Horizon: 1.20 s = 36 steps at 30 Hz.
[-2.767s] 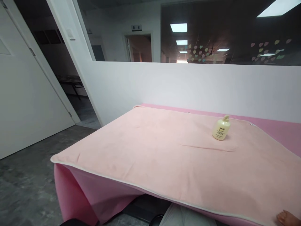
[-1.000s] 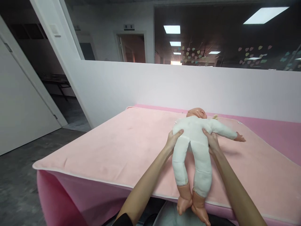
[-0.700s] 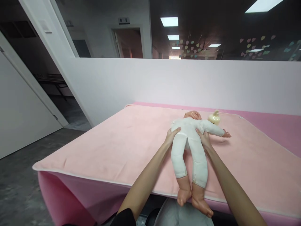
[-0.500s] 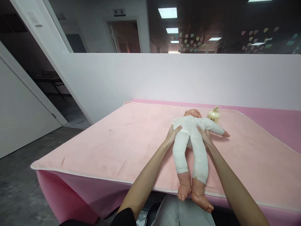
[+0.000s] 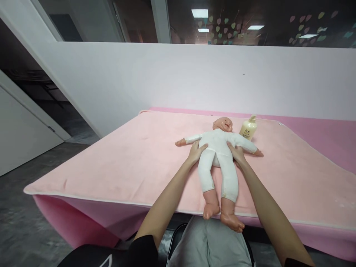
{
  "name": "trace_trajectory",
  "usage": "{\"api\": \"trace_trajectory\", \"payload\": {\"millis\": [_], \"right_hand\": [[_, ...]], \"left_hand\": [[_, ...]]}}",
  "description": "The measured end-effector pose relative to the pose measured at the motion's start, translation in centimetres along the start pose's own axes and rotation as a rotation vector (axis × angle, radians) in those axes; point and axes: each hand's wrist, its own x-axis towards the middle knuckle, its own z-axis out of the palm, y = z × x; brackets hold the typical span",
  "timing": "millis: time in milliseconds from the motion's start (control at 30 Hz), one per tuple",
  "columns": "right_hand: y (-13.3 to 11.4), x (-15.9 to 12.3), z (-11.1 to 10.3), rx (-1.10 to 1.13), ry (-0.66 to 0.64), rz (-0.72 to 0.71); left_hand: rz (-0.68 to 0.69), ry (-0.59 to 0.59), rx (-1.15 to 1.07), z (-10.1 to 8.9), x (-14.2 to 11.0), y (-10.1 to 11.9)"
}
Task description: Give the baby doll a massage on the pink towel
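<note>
A baby doll (image 5: pixel 218 142) with a white cloth body lies face up on the peach blanket (image 5: pixel 133 159), arms spread wide. Its head (image 5: pixel 223 124) points to the far side, and its feet reach over the near table edge. My left hand (image 5: pixel 197 152) grips the left side of the torso, thumb on top and fingers tucked underneath, out of sight. On the opposite side, my right hand (image 5: pixel 236 152) holds the torso the same way. Just behind the doll's outstretched right-hand arm stands a pale yellow pump bottle (image 5: pixel 248 128), its lower part partly covered by that arm.
A pink cloth (image 5: pixel 322 133) shows beneath the blanket at the back and hangs down at the front left. A white wall (image 5: pixel 178 78) with a window above borders the far side. A white door (image 5: pixel 25 126) is at the left.
The doll came into view in both my hands and was lowered onto the blanket. Its left-side arm now shows, stretched outward. The view has tilted downward.
</note>
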Motion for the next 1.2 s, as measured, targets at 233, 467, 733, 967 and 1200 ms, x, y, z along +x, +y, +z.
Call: {"api": "trace_trajectory", "payload": {"millis": [233, 467, 733, 967, 1200], "right_hand": [[0.2, 0.4, -0.1, -0.208, 0.060, -0.078], [0.6, 0.5, -0.1, -0.160, 0.032, -0.055], [-0.2, -0.2, 0.1, -0.134, 0.044, -0.016], [0.6, 0.3, -0.1, -0.091, 0.029, -0.012], [1.2, 0.7, -0.2, -0.096, 0.028, -0.020]], "left_hand": [[-0.088, 0.041, -0.124, 0.4, -0.7, -0.3], [-0.163, -0.010, -0.178, 0.4, -0.9, 0.2], [-0.167, 0.017, -0.212, 0.4, -0.6, -0.1], [-0.129, 0.020, -0.168, 0.5, -0.4, -0.3], [-0.114, 0.028, -0.106, 0.4, -0.4, -0.3]]}}
